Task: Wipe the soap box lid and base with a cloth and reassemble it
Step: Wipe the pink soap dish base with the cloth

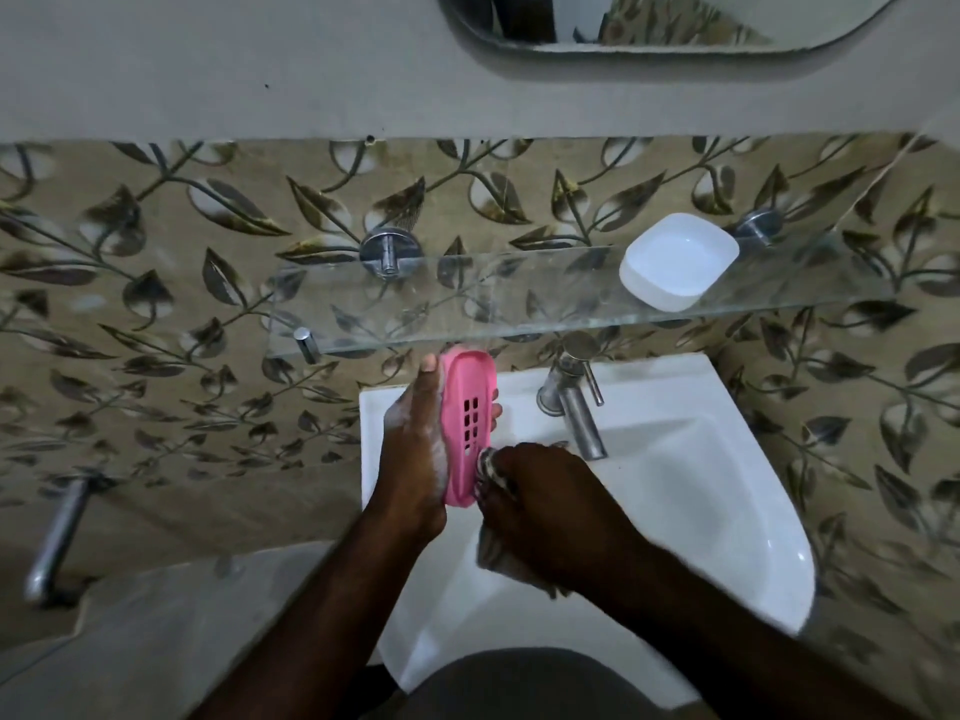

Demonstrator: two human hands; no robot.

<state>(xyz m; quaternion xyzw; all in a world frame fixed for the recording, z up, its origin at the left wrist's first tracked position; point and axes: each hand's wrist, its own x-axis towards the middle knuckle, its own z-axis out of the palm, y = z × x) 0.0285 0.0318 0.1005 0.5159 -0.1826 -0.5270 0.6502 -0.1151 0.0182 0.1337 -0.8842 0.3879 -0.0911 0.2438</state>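
your left hand (415,449) pinches the pink soap box half (465,423) edgewise over the sink (727,459). your right hand (545,506) has its grip bunched round the cloth (491,472), pressed to the half's lower end. what look like suds on your left hand could let it slip as you press.

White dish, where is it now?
Head view, upper right: the white dish sits on the glass shelf near its right end, above the tap and sink.

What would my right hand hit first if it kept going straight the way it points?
Likely the pink tray, held by the left hand; the cloth in the right hand seems to touch it.
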